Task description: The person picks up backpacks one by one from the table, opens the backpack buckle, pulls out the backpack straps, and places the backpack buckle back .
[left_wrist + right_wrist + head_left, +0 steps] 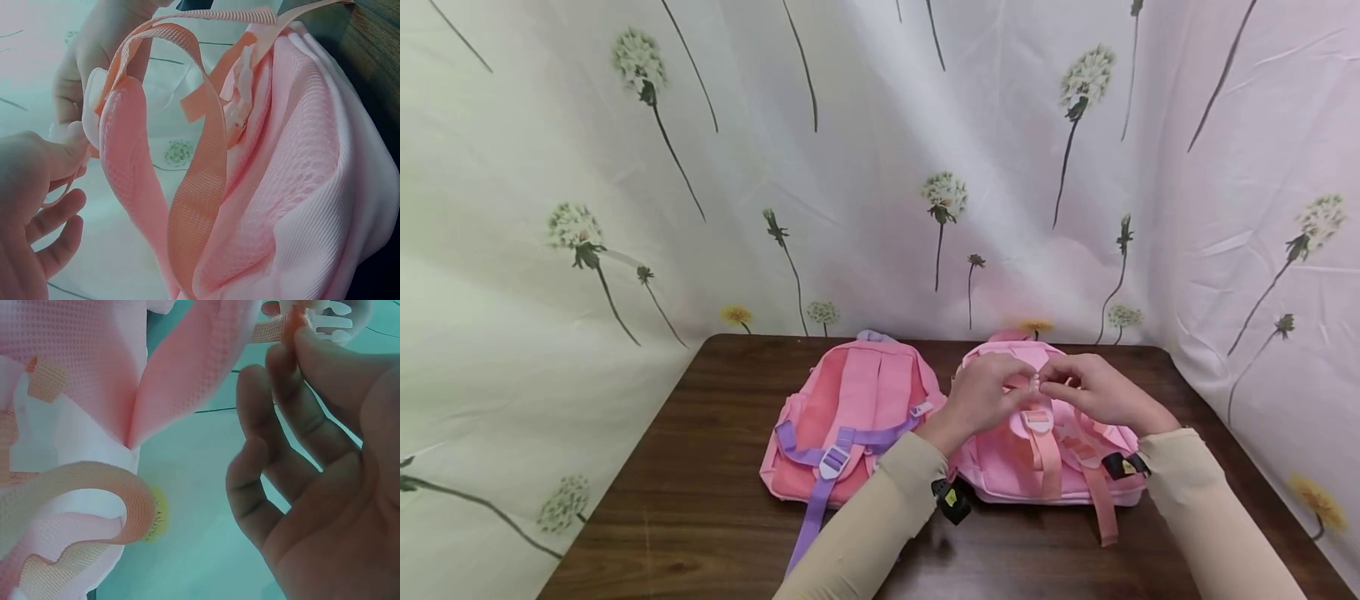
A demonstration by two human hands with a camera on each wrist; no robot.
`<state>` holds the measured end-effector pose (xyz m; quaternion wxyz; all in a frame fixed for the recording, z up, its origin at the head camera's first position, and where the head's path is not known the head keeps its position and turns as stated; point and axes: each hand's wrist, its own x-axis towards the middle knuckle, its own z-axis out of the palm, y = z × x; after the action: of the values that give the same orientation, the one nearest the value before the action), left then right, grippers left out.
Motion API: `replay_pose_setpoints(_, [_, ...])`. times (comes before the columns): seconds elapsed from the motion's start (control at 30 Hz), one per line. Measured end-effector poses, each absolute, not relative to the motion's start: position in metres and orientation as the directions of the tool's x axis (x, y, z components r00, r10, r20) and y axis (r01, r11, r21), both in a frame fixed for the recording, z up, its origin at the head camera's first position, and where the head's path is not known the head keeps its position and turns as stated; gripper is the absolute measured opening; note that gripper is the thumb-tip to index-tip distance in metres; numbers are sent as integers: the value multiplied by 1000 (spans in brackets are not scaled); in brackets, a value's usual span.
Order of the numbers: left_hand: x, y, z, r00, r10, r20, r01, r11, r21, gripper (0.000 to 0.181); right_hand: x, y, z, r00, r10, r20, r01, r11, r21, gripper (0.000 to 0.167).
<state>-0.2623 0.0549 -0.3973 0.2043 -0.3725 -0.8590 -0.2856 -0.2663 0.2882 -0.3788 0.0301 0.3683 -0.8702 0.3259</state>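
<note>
A light pink backpack (1000, 475) lies on the right with its straps up. Above it, my two hands meet fingertip to fingertip at a small white pronged buckle (334, 322). My left hand (988, 390) pinches the buckle between thumb and forefinger, the other fingers loosely bent. With thumb and forefinger, my right hand (1097, 390) pinches the orange strap (272, 331) at the buckle; its other fingers are spread. Close by, a white strap adjuster (94, 107) sits at the end of a padded shoulder strap (131, 137). Fingers partly hide the buckle.
A second, coral-pink backpack (872, 383) with purple straps (812, 517) lies to the left on the dark wooden table (700, 467). Loose orange webbing (1101, 508) hangs over the right backpack's front. A dandelion-print curtain (865, 167) stands behind the table.
</note>
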Motion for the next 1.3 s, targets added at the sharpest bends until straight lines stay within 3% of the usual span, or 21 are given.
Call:
replay_pose_setpoints(0.47, [-264, 56, -400, -624, 535, 570, 773, 530, 349, 20, -272, 285, -381, -753, -559, 346, -655, 588, -475, 28])
replay_pose_setpoints(0.9, [-264, 59, -399, -626, 528, 575, 772, 522, 362, 21, -269, 279, -381, -778, -509, 369, -628, 606, -488, 30])
replay_pose_setpoints(1.3, [-266, 56, -399, -629, 521, 577, 767, 537, 351, 20, -272, 275, -379, -736, -548, 397, -677, 593, -436, 30])
